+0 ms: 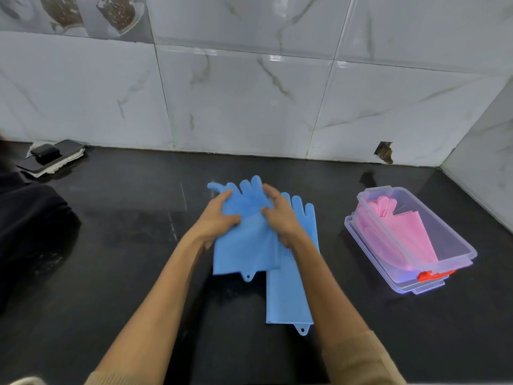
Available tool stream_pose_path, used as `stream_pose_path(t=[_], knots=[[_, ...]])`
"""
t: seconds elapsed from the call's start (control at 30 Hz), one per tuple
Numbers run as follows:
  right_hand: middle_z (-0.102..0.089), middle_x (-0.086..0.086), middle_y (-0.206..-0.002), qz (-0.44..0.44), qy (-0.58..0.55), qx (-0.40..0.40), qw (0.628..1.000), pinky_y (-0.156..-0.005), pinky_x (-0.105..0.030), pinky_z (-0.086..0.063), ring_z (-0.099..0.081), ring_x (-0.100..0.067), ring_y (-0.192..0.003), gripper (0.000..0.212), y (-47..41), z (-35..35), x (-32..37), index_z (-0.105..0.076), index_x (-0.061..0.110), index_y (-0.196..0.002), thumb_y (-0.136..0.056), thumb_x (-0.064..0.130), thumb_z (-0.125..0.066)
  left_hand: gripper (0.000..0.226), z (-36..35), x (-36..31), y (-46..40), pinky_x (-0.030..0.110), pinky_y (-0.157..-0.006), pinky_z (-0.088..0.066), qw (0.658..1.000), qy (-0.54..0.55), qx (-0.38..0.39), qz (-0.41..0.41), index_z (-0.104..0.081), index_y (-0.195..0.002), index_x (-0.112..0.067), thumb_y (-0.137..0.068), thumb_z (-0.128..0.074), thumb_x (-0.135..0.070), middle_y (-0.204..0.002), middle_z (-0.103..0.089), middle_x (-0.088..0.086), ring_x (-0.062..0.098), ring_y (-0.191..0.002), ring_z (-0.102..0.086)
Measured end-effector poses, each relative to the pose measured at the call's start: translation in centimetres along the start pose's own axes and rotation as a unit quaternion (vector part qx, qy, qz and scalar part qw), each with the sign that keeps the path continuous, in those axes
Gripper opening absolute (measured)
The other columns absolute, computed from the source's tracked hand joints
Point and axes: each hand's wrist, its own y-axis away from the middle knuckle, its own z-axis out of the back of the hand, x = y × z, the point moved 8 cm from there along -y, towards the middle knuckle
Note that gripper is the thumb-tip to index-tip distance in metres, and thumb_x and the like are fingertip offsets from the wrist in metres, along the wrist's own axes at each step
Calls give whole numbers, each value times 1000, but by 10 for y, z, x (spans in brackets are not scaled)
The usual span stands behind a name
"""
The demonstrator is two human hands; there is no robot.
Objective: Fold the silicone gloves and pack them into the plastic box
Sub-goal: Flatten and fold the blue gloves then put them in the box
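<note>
My left hand [219, 215] and right hand [280, 215] both clutch the upper blue silicone glove [244, 245], overlapping a second flat blue silicone glove [290, 293] on the black countertop [138, 259]. At three o'clock, well apart, the clear plastic box [447, 245] holds pink silicone gloves [408, 232]. At ten o'clock lies a dark phone [50, 158].

A home kitchen: black stone counter [111, 245], marble-tiled backsplash [249, 101].

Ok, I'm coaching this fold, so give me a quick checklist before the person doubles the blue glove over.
1. Both hands on the upper blue glove: left hand, right hand. Ok.
2. Glove flat: bunched between the hands. Not ok.
3. Second blue glove clear: it lies partly underneath. Not ok.
4. Plastic box open: ok.
5. Room beside the pink gloves: cannot tell.
</note>
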Motion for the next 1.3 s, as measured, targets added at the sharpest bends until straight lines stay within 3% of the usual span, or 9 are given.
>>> stream_pose_path(t=[0.17, 0.37, 0.47, 0.6, 0.73, 0.93, 1.07, 1.17, 1.3], knots=[[-43, 0, -146, 25, 4, -79, 997, -114, -32, -31, -38, -13, -136, 57, -5, 73, 17, -40, 12, -142, -89, -10, -41, 76, -53, -45, -13, 14, -49, -51, 998, 36, 39, -38, -29, -147, -31, -83, -57, 2, -125, -39, 0, 9, -84, -58], [-49, -8, -128, -146, 76, -95, 982, -92, -31, -44, -52, -18, -107, 51, 54, 100, -64, -40, 17, -135, -88, 6, -55, 80, -100, 22, 27, 23, -72, -53, 996, 43, 83, 5, -16, -145, -33, -84, -57, -3, -132, -41, -14, 14, -115, -48], [-53, -4, -85, -220, 116, -124, 961, -66, -28, -41, -49, -15, -70, 12, 83, 106, -91, -59, 14, -91, -88, 26, -59, 73, -92, 55, 43, 29, -53, -57, 996, 34, 51, 63, -18, -144, -35, -89, -59, -10, -118, -52, -6, 18, -102, -60], [-52, -4, -68, -200, 201, -142, 948, -48, -23, -34, -45, -14, -55, 28, 89, 105, -86, -52, 10, -70, -90, 29, -57, 47, -80, 54, 40, 36, -58, -61, 998, -17, -10, 55, -32, -134, -18, -93, -55, -17, -102, -63, 8, 18, -87, -67], [-57, -10, -71, -211, 241, -104, 942, -51, -22, -37, -50, -14, -58, 34, 88, 99, -82, -57, 4, -70, -90, 31, -58, 22, -76, 45, 39, 44, -66, -61, 995, -89, -40, 19, -51, -118, -10, -96, -50, -13, -101, -66, 12, 25, -87, -68], [-41, -7, -66, -195, 176, -97, 960, -60, -29, -36, -39, -18, -61, 31, 93, 93, -78, -36, 14, -61, -86, 26, -48, 42, -78, 42, 41, 21, -65, -50, 988, -146, -32, -46, -45, -139, -21, -98, -46, -15, -87, -57, -15, 4, -79, -58], [-38, -9, -64, -173, 169, -114, 964, -59, -30, -35, -38, -20, -61, 35, 98, 92, -78, -31, 14, -55, -82, 24, -51, 43, -80, 40, 43, 20, -71, -47, 981, -179, -33, -60, -46, -140, -19, -97, -49, -19, -95, -62, -4, 10, -85, -59], [-40, -5, -60, -152, 187, -167, 956, -52, -26, -31, -37, -17, -56, 34, 101, 98, -76, -37, 13, -56, -80, 26, -57, 32, -80, 39, 48, 26, -73, -47, 975, -205, -62, -58, -60, -124, -17, -93, -56, -25, -96, -65, 1, 14, -86, -60], [-59, -5, -89, -147, 272, -210, 928, -65, -27, -41, -57, -18, -77, 26, 100, 109, -73, -56, 9, -87, -87, 35, -60, 24, -75, 36, 53, 30, -62, -47, 954, -271, -128, -24, -61, -89, -10, -91, -56, -34, -89, -65, 4, 19, -78, -61]])
